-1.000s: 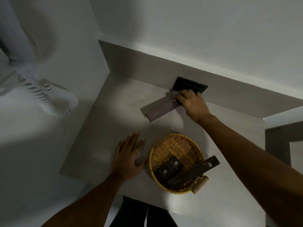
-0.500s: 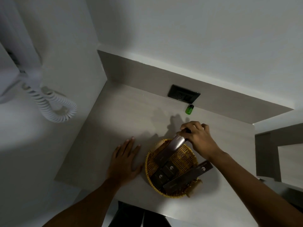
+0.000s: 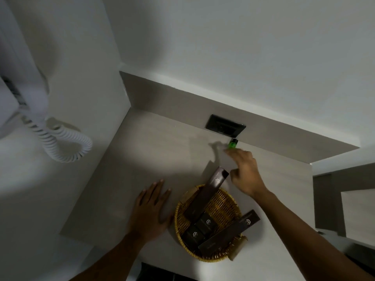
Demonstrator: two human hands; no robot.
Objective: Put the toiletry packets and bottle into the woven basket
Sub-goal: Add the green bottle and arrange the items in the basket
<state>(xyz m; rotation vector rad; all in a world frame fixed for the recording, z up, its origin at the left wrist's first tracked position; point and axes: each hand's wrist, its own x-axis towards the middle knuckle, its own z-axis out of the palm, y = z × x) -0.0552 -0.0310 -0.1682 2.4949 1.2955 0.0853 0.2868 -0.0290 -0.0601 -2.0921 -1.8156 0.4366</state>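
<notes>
A round woven basket (image 3: pixel 227 201) stands near the counter's front edge. Inside lie two small dark packets (image 3: pixel 199 228) and two long dark packets: one (image 3: pixel 209 192) leans over the far rim, the other (image 3: pixel 231 232) sticks out over the right rim. A small green bottle (image 3: pixel 232 143) with a dark cap stands by the back wall. My right hand (image 3: pixel 244 171) hovers between basket and bottle, fingers spread, fingertips just short of the bottle, holding nothing. My left hand (image 3: pixel 150 207) rests flat on the counter left of the basket.
A black socket plate (image 3: pixel 225 125) sits in the grey backsplash just behind the bottle. A white wall phone with a coiled cord (image 3: pixel 60 142) hangs on the left wall. The beige counter (image 3: pixel 142 159) ends at a front edge below the basket; a step rises at right.
My right hand carried the long packet from the back wall to the basket, let it go leaning on the far rim, and now reaches back toward the green bottle. The left hand stayed put.
</notes>
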